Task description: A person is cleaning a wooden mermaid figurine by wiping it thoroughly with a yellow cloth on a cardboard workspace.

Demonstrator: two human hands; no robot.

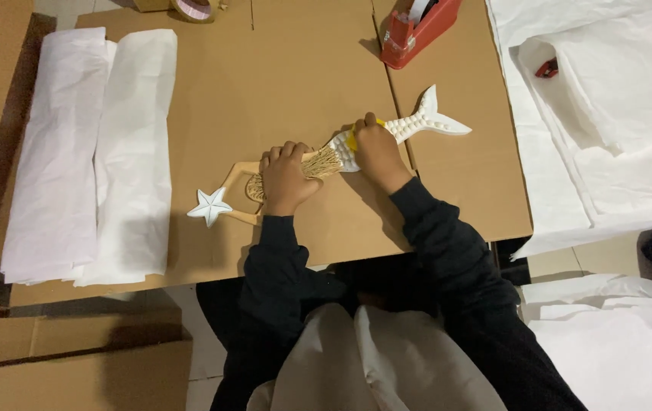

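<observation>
A mermaid figurine [417,122] lies flat on a brown cardboard sheet [265,84], its white scaled tail pointing up and right. Its tan arms reach left to a white star [209,206]. My left hand [286,179] presses down on the figurine's upper body and straw-coloured hair. At the figurine's waist my right hand [377,148] grips a small yellow thing, which the fingers mostly hide. Both sleeves are dark.
Folded white tissue paper [90,152] lies on the left of the cardboard. A red tape dispenser [416,32] stands at the top, a tape roll [193,9] at the top edge. More white paper [608,114] covers the right side, with a small red object [546,68] on it.
</observation>
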